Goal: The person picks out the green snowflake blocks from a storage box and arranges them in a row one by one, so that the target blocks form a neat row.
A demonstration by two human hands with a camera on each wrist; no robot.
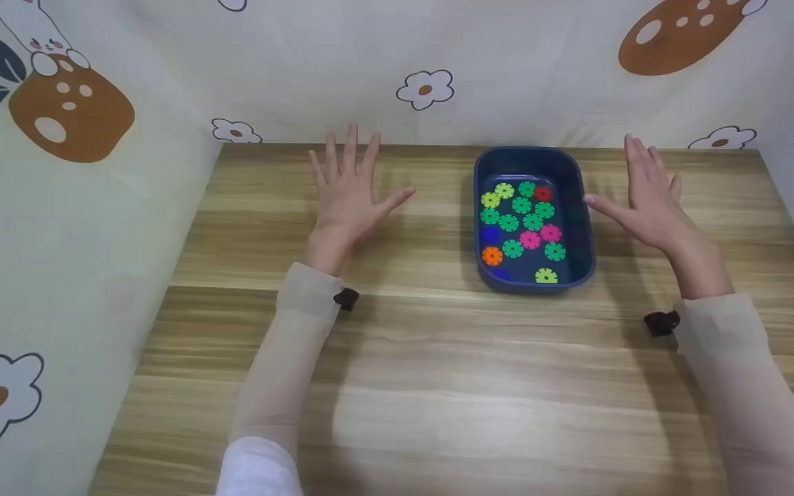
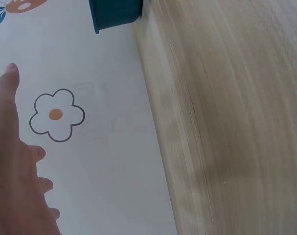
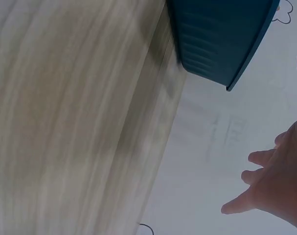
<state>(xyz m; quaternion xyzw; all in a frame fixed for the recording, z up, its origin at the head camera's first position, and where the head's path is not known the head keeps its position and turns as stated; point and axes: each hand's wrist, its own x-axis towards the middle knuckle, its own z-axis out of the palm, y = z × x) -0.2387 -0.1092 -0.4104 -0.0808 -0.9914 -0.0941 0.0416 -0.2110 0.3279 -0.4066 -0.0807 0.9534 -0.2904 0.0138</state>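
Bin [image 1: 542, 287] of discs [image 1: 521, 204] sits between left hand [image 1: 346, 196] and right hand [image 1: 650, 202], each grip released

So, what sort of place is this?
Probably a small indoor tabletop corner, perhaps for play or crafts: there's a wood-grain table, a flower-printed backdrop behind it, and a dark blue bin holding colorful notched discs.

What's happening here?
A person's left grip is held out over the wooden table, left of the dark blue bin. The right grip is near the bin's right side. Neither holds anything. Colourful notched discs lie inside the bin.
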